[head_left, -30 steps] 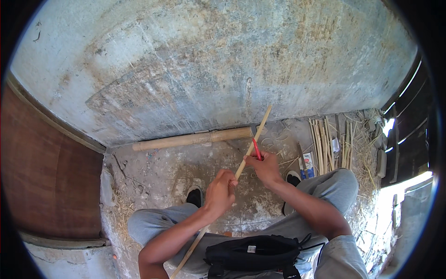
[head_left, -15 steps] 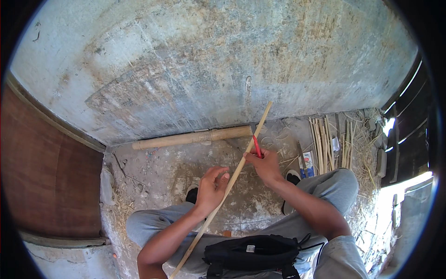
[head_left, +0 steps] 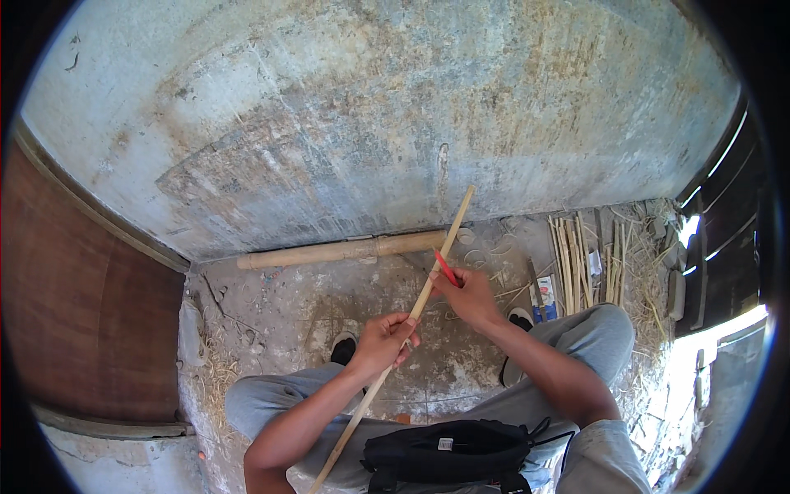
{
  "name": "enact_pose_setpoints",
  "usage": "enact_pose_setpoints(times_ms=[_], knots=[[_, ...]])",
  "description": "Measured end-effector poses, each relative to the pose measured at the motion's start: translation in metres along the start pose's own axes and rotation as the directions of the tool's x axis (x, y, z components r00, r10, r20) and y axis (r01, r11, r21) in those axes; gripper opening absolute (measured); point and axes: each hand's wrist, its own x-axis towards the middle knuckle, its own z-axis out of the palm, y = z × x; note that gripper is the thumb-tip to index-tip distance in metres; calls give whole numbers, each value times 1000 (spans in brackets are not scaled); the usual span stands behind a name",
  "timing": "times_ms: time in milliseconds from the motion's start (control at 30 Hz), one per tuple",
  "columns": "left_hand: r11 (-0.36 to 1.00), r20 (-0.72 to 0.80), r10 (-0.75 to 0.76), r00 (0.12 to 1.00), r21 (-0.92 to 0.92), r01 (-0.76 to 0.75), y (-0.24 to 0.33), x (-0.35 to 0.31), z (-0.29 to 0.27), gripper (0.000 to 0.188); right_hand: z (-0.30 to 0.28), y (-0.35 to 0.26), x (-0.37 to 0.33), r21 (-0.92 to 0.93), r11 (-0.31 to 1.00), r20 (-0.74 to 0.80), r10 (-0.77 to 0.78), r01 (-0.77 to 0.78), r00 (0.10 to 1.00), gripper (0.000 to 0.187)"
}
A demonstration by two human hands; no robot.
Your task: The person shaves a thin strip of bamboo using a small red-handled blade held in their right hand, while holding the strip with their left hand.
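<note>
A long pale bamboo strip slants from beyond my hands down to the lower edge, passing over my left leg. Partway along it, my left hand is closed around the strip, fingers wrapped over it. Farther up, my right hand grips a slim red pen-shaped tool, whose exact kind I cannot make out. Its tip points up and left and lies close to the strip. The fingertips of that hand are right beside the strip; whether they also pinch it is unclear.
A thick bamboo pole lies along the foot of the stained wall. At right are several bamboo strips, a long flat blade-like piece and a blue-white packet. A black waist bag rests on my lap.
My left hand has moved up and right and closed on the bamboo strip. The strip has shifted slightly down and left. The red tool now tilts more to the left.
</note>
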Motion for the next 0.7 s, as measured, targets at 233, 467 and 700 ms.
enact_pose_setpoints(times_ms=[233,467,700], knots=[[990,-31,-64,997,-130,59,-1,-13,2,24,-25,-17,-10,-624,699,-41,-474,348,879,40],[987,-62,-74,995,-146,64,-1,-22,3,28,-22,-20,-33,-696,523,177,-539,492,824,37],[989,-79,-114,990,-99,106,2,-28,4,37,-16,-12,-34,-710,513,179,-532,483,828,29]])
